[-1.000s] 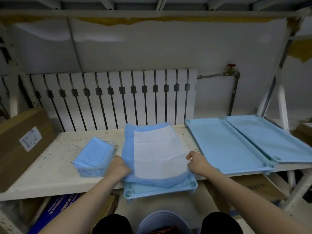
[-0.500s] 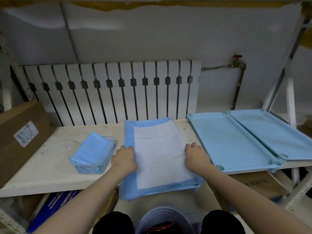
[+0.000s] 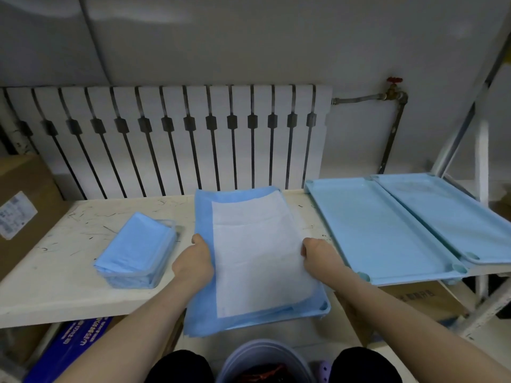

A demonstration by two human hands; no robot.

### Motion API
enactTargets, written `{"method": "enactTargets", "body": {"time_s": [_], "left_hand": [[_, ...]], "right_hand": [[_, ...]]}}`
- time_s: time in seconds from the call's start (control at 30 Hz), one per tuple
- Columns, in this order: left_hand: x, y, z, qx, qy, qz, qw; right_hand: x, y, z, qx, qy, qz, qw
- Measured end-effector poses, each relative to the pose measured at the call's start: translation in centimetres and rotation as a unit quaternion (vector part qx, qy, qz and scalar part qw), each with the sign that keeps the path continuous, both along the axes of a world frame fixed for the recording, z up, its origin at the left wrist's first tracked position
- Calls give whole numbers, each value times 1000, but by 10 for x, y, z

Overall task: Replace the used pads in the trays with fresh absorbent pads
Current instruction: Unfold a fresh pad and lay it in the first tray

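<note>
A blue absorbent pad (image 3: 260, 258) with a white middle lies spread over a light blue tray (image 3: 324, 306) at the front of the white table; only the tray's near right corner shows. My left hand (image 3: 195, 261) grips the pad's left edge and my right hand (image 3: 318, 257) grips its right edge, fingers curled on it. The pad's near left corner hangs over the table's front edge. A clear pack of folded blue pads (image 3: 138, 251) sits to the left of my left hand.
Two bare light blue trays (image 3: 370, 230) (image 3: 448, 217) lie side by side on the right, overhanging the table (image 3: 55, 272). A cardboard box (image 3: 22, 205) stands at the left, a radiator behind. A round bucket (image 3: 262, 360) sits below between my knees.
Both hands slid from the pad's near corners to its side edges and curled onto them. The pad's near edge first covered the tray's front rim; its right corner shows again now.
</note>
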State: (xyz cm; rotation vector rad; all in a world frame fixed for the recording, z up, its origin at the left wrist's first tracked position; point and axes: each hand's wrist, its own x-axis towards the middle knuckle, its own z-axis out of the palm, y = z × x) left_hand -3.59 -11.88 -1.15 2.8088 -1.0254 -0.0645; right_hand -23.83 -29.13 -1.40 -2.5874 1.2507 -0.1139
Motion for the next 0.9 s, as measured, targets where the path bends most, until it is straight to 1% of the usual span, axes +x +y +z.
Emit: {"method": "enactTargets", "body": {"time_s": [0.03,0.1,0.17,0.27,0.3,0.37,0.43,0.5,0.53,0.63,0.7,0.77,0.83,0.9], "left_hand": [[1,0,2,-12,-10,-8,1000],[1,0,7,-54,3,-6,999],[4,0,8,-67,21,3,998],[0,5,9,-2,45,11,999],[-3,6,10,14,39,15,999],[-7,4,12,36,-18,14,999],[-8,-3,13,51,-76,-18,996],[-5,-15,13,47,-80,-67,993],[-3,-21,12,48,-72,-90,992],[3,-43,8,27,-19,-135,990],[6,-55,5,19,23,-157,987],[13,-66,4,56,2,-176,983],[25,-77,4,110,-53,-175,977],[38,-82,3,155,-93,-161,970]], "right_hand": [[2,-1,2,17,-6,-4,1000],[4,0,7,41,-1,-9,999],[3,1,7,46,30,2,999],[-1,5,4,37,69,22,997],[-2,7,4,25,80,26,996],[1,12,6,-27,94,29,995],[9,15,9,-88,66,41,993],[19,14,6,-117,32,82,989],[25,12,2,-105,22,98,989],[43,8,-6,21,-8,82,996],[54,4,-10,42,-24,74,996],[63,0,-11,33,-39,84,995],[74,-9,-12,13,-44,86,995],[82,-18,-16,0,-23,80,996]]}}
